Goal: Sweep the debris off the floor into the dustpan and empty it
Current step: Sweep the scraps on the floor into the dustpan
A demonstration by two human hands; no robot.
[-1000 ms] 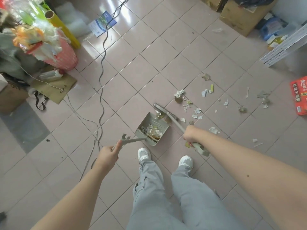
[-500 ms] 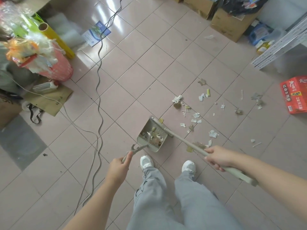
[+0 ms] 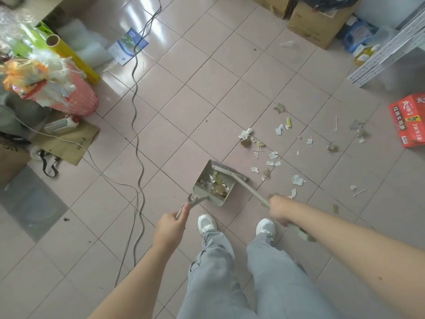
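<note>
Sweeping is going on across the tiled floor (image 3: 207, 95), and judging by how much litter is lying outside the pan, the task is sitting near its middle, with emptying not yet begun. The person is standing over the work. The right hand (image 3: 279, 209) is clamping its curled fingers round the shaft of the broom (image 3: 250, 188), whose head is resting at the mouth of the dustpan (image 3: 205, 172). The left hand (image 3: 170, 229) is gripping the long dustpan handle (image 3: 195, 201) and bracing the pan flat on the tiles just ahead of the white shoes (image 3: 207, 224). The next move is probably calling for the broom to reach out to the right, beyond the scattered scraps (image 3: 272, 155), and to draw them back toward the pan while the left hand is holding it steady, since loose paper is likely to skid past an unbraced lip. Among the containers, the cardboard box (image 3: 310, 24) at the far wall is carrying something dark on top, too cropped to identify. The pink basket (image 3: 78, 100) on the left is overflowing with crumpled plastic and wrappers; it is looking like the likeliest place to tip the pan, though little room is showing. The red carton (image 3: 408, 120) at the right edge is showing nothing of its contents. The dustpan, smallest of them, is holding a shallow heap of torn paper bits (image 3: 217, 183) gathering against its toothed back edge.
</note>
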